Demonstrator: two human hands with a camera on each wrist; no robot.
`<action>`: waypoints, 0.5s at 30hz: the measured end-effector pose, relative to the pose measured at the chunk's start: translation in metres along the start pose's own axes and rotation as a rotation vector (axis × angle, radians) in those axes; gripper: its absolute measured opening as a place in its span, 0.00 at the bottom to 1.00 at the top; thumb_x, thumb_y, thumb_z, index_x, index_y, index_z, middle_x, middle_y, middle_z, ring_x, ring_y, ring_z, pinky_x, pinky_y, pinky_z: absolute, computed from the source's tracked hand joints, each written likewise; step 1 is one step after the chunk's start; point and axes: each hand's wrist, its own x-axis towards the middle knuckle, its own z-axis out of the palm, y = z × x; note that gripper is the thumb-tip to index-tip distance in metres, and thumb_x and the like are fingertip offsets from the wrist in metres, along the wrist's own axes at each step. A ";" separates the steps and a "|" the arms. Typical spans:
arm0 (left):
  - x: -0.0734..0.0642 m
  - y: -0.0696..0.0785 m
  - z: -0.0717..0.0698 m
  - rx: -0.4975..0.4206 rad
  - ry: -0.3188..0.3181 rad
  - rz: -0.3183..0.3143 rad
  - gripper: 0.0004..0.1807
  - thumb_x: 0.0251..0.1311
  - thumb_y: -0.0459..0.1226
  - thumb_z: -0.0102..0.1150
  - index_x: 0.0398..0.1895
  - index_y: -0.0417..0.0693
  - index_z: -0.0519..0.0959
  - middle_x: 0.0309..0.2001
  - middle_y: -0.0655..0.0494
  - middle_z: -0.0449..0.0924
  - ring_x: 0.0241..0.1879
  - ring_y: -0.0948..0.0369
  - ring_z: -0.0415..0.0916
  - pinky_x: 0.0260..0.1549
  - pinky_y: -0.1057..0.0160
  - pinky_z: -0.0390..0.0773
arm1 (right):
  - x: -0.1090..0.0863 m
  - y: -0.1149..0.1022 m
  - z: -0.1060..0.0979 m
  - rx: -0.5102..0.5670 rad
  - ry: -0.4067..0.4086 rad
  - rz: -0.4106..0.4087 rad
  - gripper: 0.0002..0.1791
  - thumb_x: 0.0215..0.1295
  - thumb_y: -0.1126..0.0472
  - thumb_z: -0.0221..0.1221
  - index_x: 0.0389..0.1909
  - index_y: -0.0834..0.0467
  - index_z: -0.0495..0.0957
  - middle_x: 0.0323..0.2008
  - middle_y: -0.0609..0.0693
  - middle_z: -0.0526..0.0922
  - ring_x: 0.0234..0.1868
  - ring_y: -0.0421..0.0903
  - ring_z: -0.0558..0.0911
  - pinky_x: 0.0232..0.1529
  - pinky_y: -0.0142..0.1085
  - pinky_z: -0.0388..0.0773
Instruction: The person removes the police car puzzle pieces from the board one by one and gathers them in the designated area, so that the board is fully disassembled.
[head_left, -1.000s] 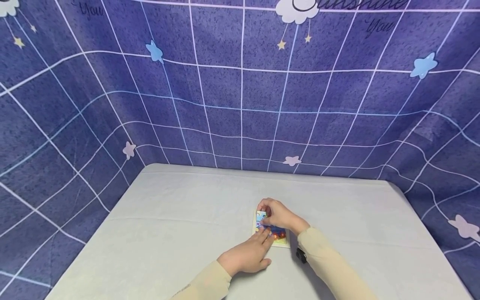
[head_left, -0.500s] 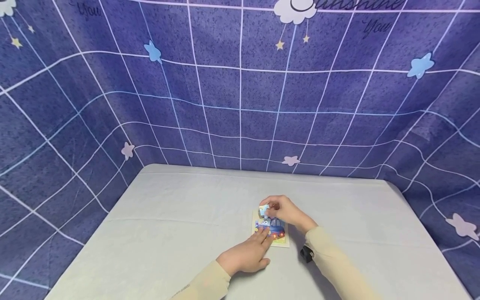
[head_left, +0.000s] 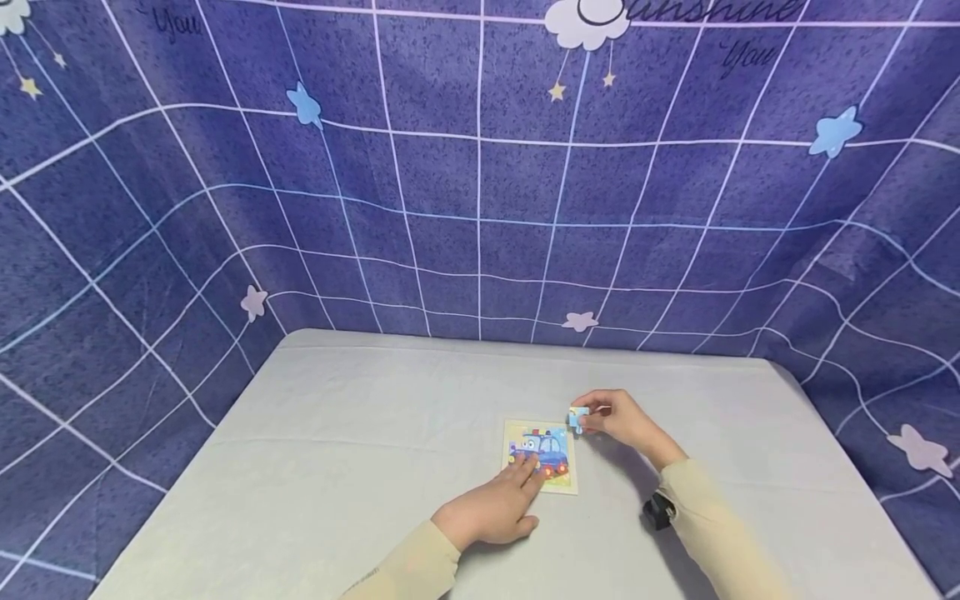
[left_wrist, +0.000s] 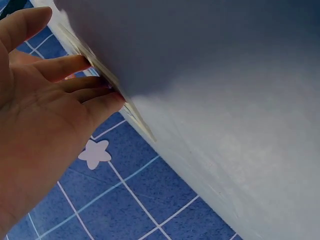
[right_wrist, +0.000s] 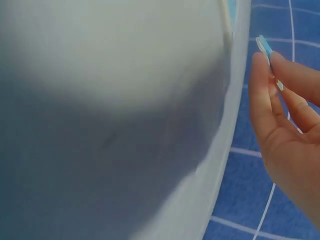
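Observation:
A small jigsaw puzzle with a picture of a blue car lies in a cream tray [head_left: 562,490] on the white-covered table. My left hand [head_left: 491,504] rests its extended fingers on the lower left of the picture. In the left wrist view, those fingertips [left_wrist: 117,100] press on the thin tray, seen edge-on. Just off the tray's upper right corner, my right hand [head_left: 626,421] pinches a light-blue puzzle piece [head_left: 577,417] between thumb and fingers. The right wrist view has this piece [right_wrist: 265,46] nearly edge-on. A pale bare patch shows at the picture's upper left.
The white tablecloth [head_left: 360,467] spreads out around the tray. Behind and beside the table hangs a purple-blue curtain [head_left: 450,183] with a grid, stars and clouds. A black device [head_left: 658,510] sits under the right wrist.
My right hand has lifted the puzzle piece from the picture's upper left and carried it right, past the tray's upper right corner. My left hand has stayed in place on the puzzle.

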 end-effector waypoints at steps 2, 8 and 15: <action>0.000 0.000 0.000 -0.004 0.000 -0.003 0.35 0.67 0.46 0.53 0.72 0.38 0.58 0.74 0.40 0.49 0.74 0.48 0.45 0.70 0.58 0.54 | -0.004 0.004 -0.004 0.001 0.011 0.016 0.14 0.56 0.77 0.62 0.44 0.77 0.76 0.31 0.63 0.78 0.31 0.49 0.83 0.35 0.39 0.84; 0.000 0.000 0.002 -0.018 -0.006 -0.010 0.35 0.67 0.46 0.53 0.72 0.39 0.58 0.74 0.40 0.48 0.74 0.48 0.45 0.70 0.58 0.53 | -0.011 0.014 -0.007 -0.002 -0.012 0.027 0.12 0.55 0.78 0.61 0.41 0.79 0.75 0.30 0.65 0.79 0.31 0.48 0.82 0.34 0.41 0.85; 0.000 0.001 -0.001 -0.012 -0.006 0.001 0.35 0.67 0.45 0.53 0.72 0.38 0.58 0.74 0.39 0.49 0.74 0.47 0.45 0.70 0.57 0.53 | -0.010 0.017 -0.008 -0.223 0.040 -0.015 0.09 0.51 0.76 0.65 0.35 0.70 0.80 0.26 0.53 0.80 0.27 0.42 0.75 0.27 0.29 0.76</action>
